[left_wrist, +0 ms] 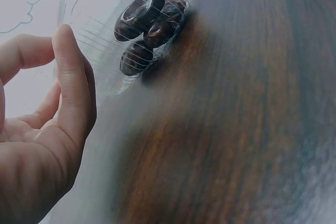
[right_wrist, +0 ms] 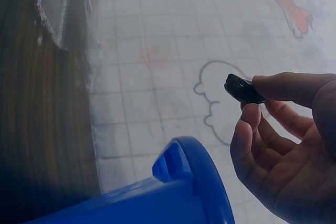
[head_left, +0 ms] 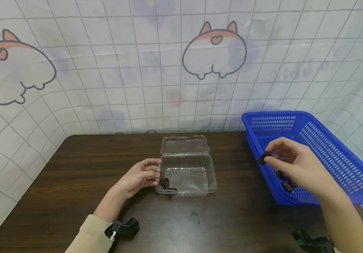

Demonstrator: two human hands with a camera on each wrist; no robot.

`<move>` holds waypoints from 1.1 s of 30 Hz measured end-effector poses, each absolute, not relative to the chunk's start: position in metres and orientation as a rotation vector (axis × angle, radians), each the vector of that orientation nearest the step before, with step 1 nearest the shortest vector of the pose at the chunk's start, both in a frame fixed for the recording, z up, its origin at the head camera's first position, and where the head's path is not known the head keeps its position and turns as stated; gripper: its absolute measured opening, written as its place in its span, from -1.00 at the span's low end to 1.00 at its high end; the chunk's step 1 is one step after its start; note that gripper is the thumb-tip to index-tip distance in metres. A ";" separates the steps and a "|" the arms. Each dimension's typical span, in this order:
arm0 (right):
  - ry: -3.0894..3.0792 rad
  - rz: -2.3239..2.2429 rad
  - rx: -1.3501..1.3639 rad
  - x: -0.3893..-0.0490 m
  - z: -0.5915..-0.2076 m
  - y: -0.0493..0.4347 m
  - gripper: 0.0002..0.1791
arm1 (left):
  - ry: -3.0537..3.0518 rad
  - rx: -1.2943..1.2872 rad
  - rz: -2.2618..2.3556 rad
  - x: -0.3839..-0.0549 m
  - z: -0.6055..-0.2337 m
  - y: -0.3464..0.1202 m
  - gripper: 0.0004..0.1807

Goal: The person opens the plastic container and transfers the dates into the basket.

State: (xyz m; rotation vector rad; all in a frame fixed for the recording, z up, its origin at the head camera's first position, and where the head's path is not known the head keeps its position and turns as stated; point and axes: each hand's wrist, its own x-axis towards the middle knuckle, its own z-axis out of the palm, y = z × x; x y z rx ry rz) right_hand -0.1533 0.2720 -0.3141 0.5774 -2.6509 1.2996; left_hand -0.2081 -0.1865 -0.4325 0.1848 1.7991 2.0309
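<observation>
A clear plastic clamshell box (head_left: 187,175) lies on the table with its lid (head_left: 185,145) folded back. Several dark brown, glossy dates (left_wrist: 139,17) sit in its near left corner, seen through the ridged wall in the left wrist view. My left hand (head_left: 143,176) is at the box's left side, its loosely bent fingertips right at the wall. Over the left rim of a blue basket (head_left: 336,154), my right hand (head_left: 298,165) pinches one date (right_wrist: 244,88) between thumb and fingers. More dates (head_left: 286,186) lie in the basket's near left corner, partly hidden beneath the hand.
The dark wood-grain table (head_left: 105,158) ends at a wall cloth (head_left: 143,77) with a grid and animal drawings. The basket's long slatted side stretches toward the right edge of the head view. A black wrist strap mount (head_left: 122,227) is worn on the left wrist.
</observation>
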 end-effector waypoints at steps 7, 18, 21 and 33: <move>-2.647 1.327 0.566 -0.153 -0.315 0.279 -0.81 | 1.802 0.183 2.029 -0.207 -0.432 -0.188 -0.35; -2.634 1.296 0.553 -0.156 -0.316 0.286 -0.79 | 1.806 0.181 2.026 -0.207 -0.431 -0.189 -0.35; -2.643 1.281 0.532 -0.157 -0.317 0.288 -0.79 | 1.806 0.179 2.026 -0.207 -0.432 -0.189 -0.35; -2.662 1.274 0.459 -0.163 -0.322 0.304 -0.76 | 1.792 0.179 2.030 -0.208 -0.431 -0.188 -0.36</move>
